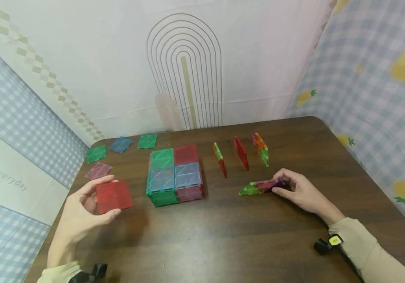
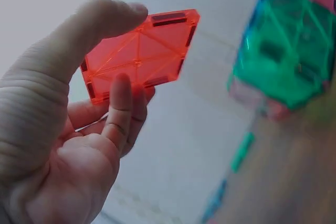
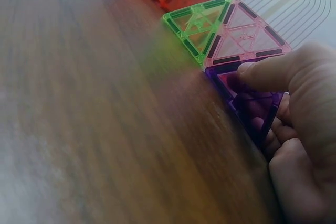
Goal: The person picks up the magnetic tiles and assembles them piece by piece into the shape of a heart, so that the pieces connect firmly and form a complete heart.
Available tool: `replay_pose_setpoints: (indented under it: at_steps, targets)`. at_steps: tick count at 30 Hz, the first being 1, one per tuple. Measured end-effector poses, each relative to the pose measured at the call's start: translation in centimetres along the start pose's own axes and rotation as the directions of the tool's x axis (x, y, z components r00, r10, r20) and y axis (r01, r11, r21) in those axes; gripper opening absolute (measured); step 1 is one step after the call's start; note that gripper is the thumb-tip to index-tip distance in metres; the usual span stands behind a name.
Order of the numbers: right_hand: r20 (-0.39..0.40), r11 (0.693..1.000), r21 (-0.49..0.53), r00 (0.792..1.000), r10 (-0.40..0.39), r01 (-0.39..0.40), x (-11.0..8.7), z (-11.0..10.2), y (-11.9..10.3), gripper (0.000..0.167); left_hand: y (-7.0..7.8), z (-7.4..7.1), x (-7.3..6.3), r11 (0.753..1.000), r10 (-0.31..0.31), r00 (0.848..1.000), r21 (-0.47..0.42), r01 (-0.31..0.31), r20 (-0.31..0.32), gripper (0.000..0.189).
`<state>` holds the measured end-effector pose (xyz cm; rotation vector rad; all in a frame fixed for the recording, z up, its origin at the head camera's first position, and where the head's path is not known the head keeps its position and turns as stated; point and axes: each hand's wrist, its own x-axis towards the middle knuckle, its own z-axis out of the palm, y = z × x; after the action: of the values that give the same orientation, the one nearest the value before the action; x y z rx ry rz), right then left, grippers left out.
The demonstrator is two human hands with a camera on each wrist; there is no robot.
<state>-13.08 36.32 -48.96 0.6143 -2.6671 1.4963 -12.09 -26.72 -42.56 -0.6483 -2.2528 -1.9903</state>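
A translucent red square magnetic tile (image 1: 115, 196) is pinched by its edges between thumb and fingers of my left hand (image 1: 78, 212), raised over the table's left side. My right hand (image 1: 299, 190) pinches a purple triangular magnetic tile (image 3: 249, 90) at the right. Joined to that purple tile in a row are a pink triangular tile (image 3: 244, 38) and a green triangular tile (image 3: 199, 27), standing on edge. Left of centre sits a low box of magnetic tiles (image 1: 175, 175), with green, red and blue squares on top and green and pink ones along the front.
Behind my right hand stand three upright tile strips: a green-and-red one (image 1: 220, 160), a red one (image 1: 241, 153) and an orange-and-green one (image 1: 260, 148). Flat square tiles, green (image 1: 147, 141), blue (image 1: 121, 144) and pink (image 1: 98, 170), lie at the back left of the brown table (image 1: 202, 243).
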Motion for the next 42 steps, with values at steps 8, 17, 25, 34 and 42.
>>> replay_pose_setpoints:
  at_steps: [8, 17, 25, 34, 42]
  targets:
    - [-0.018, 1.000, 0.010, 1.000, -0.002, 0.002, -0.4, 0.1, 0.3, 0.020, 4.2, 7.0, 3.6, 0.958, 0.233, 0.941, 0.111, -0.266, 0.247, 0.102]
    - [-0.004, 0.999, 0.029, 1.000, -0.014, 0.014, -0.3, 0.1, 0.6, 0.019, 2.9, 17.0, 7.1, 0.969, 0.163, 0.873, 0.090, -0.228, 0.459, 0.086]
    - [-0.005, 1.000, 0.019, 1.000, -0.020, 0.020, 0.0, 0.1, 0.6, 0.019, 0.3, 23.7, 7.6, 0.946, 0.004, 0.849, 0.274, -0.175, 0.528, 0.078]
    - [0.001, 0.998, 0.058, 1.000, -0.030, 0.030, 0.1, 0.5, 0.5, 0.019, -1.8, 26.6, 7.8, 0.872, -0.026, 0.857, 0.431, -0.233, 0.515, 0.081]
    - [0.005, 0.997, 0.065, 0.999, -0.040, 0.040, 0.0, 0.5, 0.2, 0.020, -3.1, 27.7, 8.0, 0.881, 0.069, 0.879, 0.384, -0.275, 0.472, 0.082]
